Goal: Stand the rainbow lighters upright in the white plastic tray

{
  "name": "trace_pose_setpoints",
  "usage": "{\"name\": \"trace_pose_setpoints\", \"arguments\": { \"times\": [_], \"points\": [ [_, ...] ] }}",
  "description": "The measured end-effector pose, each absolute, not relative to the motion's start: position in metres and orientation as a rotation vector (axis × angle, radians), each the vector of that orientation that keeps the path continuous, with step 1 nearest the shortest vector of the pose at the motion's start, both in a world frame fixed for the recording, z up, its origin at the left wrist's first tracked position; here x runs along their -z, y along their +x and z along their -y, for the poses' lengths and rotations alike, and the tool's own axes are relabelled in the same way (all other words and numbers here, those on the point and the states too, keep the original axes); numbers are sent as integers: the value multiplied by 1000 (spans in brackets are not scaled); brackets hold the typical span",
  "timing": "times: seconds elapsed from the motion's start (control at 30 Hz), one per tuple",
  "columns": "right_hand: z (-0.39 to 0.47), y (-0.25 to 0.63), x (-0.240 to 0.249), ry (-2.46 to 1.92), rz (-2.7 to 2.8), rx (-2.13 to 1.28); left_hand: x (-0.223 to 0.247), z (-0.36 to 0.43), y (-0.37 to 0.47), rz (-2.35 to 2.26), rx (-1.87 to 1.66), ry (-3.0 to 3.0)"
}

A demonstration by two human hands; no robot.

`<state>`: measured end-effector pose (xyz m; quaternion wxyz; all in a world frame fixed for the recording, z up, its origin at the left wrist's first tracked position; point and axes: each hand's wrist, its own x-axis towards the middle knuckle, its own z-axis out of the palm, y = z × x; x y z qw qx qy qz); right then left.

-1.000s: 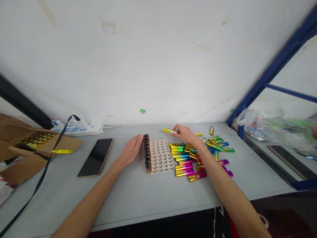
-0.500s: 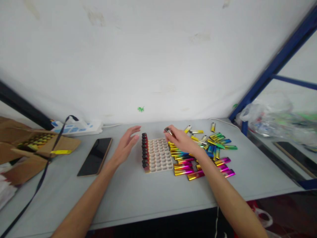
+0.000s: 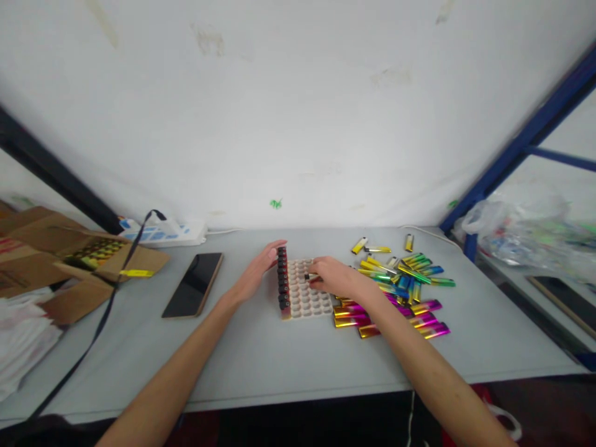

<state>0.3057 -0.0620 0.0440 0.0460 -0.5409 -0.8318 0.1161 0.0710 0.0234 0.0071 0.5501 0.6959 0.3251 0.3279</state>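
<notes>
Lighter (image 3: pixel 309 276) pinched in R hand (image 3: pixel 333 279) fingertips, over the white slotted tray (image 3: pixel 311 300) at table (image 3: pixel 261 354) centre. L hand (image 3: pixel 257 271) lies flat, fingers loosely spread, against the filled lighter row (image 3: pixel 282 280) at tray's 9 o'clock. Step looks like slotting; next likely needs lighter upright into an empty hole. Loose lighters (image 3: pixel 400 292) at 3 o'clock.

R hand (image 3: pixel 336 280) w/ lighter (image 3: pixel 311 276) (over tray (image 3: pixel 311 304))

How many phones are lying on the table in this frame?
1. A black flat smartphone lies screen-up on the grey table, left of the left hand; none other visible.
</notes>
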Motion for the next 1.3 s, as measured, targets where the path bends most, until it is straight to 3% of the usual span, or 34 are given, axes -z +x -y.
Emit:
{"name": "trace_pose_setpoints", "arguments": {
  "times": [1.3],
  "points": [
    [61,258,-35,-1898,2414,-454,-2,-36,78,-890,-883,949]
  ]
}}
